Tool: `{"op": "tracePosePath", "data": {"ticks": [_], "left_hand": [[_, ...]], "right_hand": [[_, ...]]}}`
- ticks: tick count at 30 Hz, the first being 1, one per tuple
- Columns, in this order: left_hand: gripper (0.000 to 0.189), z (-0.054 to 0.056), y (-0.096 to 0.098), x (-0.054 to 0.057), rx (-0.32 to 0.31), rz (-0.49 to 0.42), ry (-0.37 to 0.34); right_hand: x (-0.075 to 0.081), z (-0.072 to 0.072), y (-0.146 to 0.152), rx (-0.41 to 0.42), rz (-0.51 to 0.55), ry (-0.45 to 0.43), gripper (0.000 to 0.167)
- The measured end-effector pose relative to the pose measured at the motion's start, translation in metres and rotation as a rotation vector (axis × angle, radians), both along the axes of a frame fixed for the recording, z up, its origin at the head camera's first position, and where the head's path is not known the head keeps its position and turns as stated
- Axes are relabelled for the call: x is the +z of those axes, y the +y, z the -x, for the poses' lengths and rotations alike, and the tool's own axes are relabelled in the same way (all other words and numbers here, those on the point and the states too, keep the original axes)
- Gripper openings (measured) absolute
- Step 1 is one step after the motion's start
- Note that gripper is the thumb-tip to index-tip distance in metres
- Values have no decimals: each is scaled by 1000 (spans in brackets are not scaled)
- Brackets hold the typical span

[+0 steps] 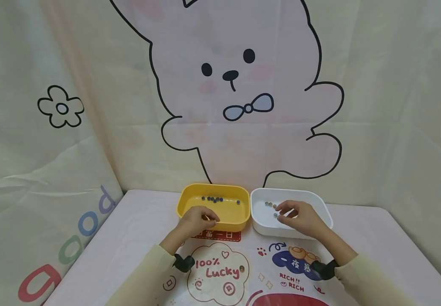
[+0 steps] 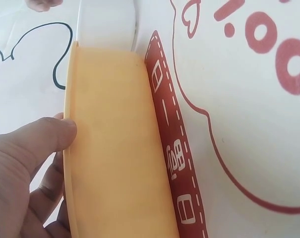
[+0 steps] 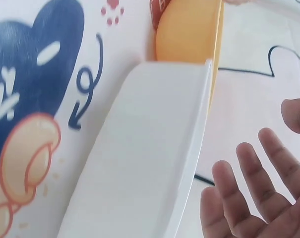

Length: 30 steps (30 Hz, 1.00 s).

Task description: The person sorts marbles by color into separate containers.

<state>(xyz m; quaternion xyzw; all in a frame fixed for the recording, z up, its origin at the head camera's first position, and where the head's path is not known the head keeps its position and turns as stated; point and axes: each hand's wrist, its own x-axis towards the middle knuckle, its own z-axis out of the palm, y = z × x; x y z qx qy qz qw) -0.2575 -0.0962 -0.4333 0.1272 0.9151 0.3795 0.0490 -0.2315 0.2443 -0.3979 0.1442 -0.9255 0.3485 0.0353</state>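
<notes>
My left hand (image 1: 199, 221) is over the near rim of a yellow tray (image 1: 228, 216), fingers loosely curled. In the left wrist view its thumb (image 2: 65, 134) overlaps the rim, and the other fingers lie behind the wall, partly hidden. Several dark blue beads (image 1: 214, 199) lie in the yellow tray. My right hand (image 1: 301, 216) hovers over a white tray (image 1: 316, 199), thumb and fingers apart; the right wrist view shows the spread fingers (image 3: 249, 158) with nothing between them. Several clear and amber beads (image 1: 270, 204) lie in the white tray, beside those fingertips.
Both trays stand side by side at the table's back, close to a cloth backdrop (image 1: 377, 106) printed with a cartoon animal. A single brownish bead (image 1: 242, 268) sits on the printed tablecloth (image 1: 220, 293) in front. Black straps (image 1: 184, 263) circle both wrists.
</notes>
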Motion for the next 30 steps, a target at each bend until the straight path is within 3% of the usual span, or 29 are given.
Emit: {"op": "tracePosePath", "data": {"ticks": [8, 15, 19, 30], "left_hand": [[5, 0, -1, -2, 0, 3, 0], [5, 1, 0, -1, 1, 0, -1], [5, 0, 0, -1, 3, -9, -8], [6, 2, -1, 0, -24, 3, 28]], "right_hand": [[-6, -15, -23, 24, 31, 2, 23], [-15, -22, -41, 40, 82, -88, 21], [-20, -25, -50, 68, 96, -134, 21], [-34, -32, -67, 198, 80, -162, 23]]}}
